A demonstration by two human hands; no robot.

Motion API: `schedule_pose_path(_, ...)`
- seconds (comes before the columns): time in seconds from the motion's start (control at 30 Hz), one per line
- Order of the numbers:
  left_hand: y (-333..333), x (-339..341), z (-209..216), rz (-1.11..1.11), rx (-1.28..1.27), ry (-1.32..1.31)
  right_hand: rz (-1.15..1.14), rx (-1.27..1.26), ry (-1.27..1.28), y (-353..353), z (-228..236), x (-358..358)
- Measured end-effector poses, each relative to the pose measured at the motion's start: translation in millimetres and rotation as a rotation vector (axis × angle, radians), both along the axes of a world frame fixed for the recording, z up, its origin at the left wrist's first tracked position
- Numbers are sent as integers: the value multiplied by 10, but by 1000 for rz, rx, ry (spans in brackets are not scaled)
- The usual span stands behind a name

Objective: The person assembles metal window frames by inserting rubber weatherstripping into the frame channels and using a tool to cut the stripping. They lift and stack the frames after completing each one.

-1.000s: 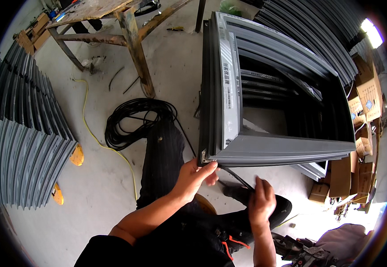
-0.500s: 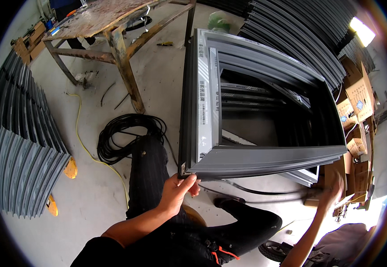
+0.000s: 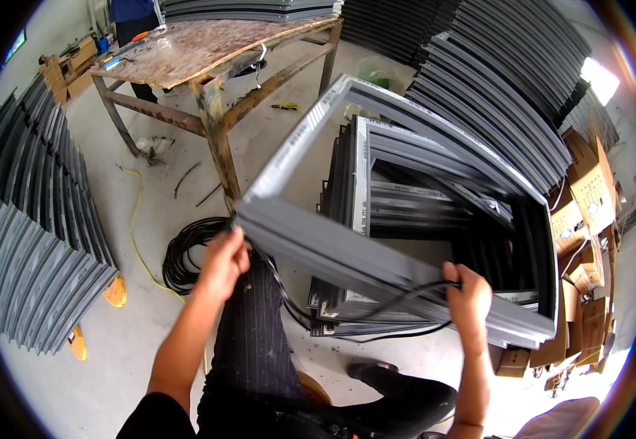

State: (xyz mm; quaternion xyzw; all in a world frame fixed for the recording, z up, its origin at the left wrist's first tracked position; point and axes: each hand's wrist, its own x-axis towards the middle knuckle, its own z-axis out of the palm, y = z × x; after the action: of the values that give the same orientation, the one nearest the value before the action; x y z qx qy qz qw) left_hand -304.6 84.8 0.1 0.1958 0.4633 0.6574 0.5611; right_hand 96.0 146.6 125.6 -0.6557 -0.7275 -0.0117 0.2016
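A dark grey window frame [image 3: 332,238] with pale printed film along its sides is tilted and turned, its near left corner swung off the stack of similar frames [image 3: 362,183]. My left hand [image 3: 223,263] is closed on that corner, thumb on top. My right hand [image 3: 470,298] is closed around a black rubber strip [image 3: 398,298], in front of the frame's near bar. From there the strip loops down and left toward the left hand's corner; whether the left fingers also pinch it cannot be made out. The near bar is slightly blurred.
A worn steel-legged workbench [image 3: 179,55] stands far left. Black coiled strip [image 3: 186,256] lies by my knee, with a yellow cord [image 3: 136,219] beside it. Stacked grey profiles stand left [image 3: 40,256] and far right [image 3: 493,95]. Cardboard boxes [image 3: 585,190] line the right. Another person [image 3: 131,11] stands behind the bench.
The top frame's near left corner has swung left off the stack with my left hand. My right hand has come in from the far right to the near bar, bringing the strip.
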Motion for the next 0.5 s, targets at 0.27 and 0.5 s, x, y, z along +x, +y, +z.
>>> schedule_pose_path(0.27, 1433, -1217, -90, 162, -78, 82, 244, 87, 173, -68, 116, -952)
schedule_pose_path(0.5, 1455, -1146, 70, 119, -65, 59, -274, 216, -188, -1231, -27, 588)
